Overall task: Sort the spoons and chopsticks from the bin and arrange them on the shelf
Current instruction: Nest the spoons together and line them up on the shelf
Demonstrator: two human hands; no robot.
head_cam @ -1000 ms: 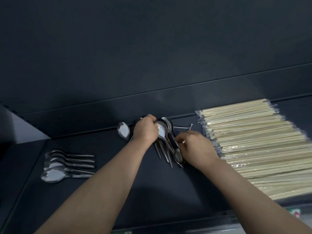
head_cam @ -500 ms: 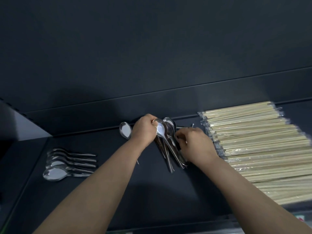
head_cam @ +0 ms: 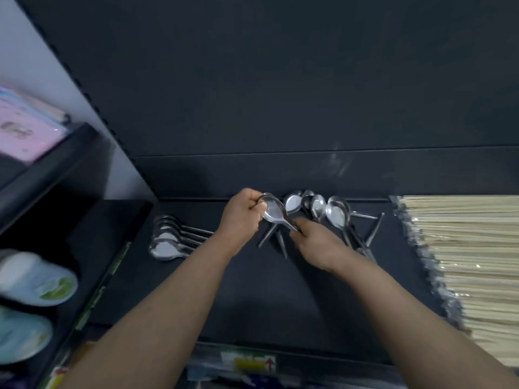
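Observation:
A steel spoon is lifted just above the dark shelf. My left hand pinches the rim of its bowl, and my right hand grips its handle. Behind my right hand lies a loose heap of several spoons with crossed handles. At the shelf's left, several spoons are nested in a neat row, handles pointing right. A wide stack of wrapped chopsticks fills the shelf's right side.
The shelf's dark back panel rises right behind the spoons. A neighbouring shelf unit at the left holds pale blue round packs and a pink pack. A price-label strip runs along the shelf's front edge.
One spoon has come out of the heap and now sits between both hands. The camera has swung left, which brings the neighbouring shelf unit into view.

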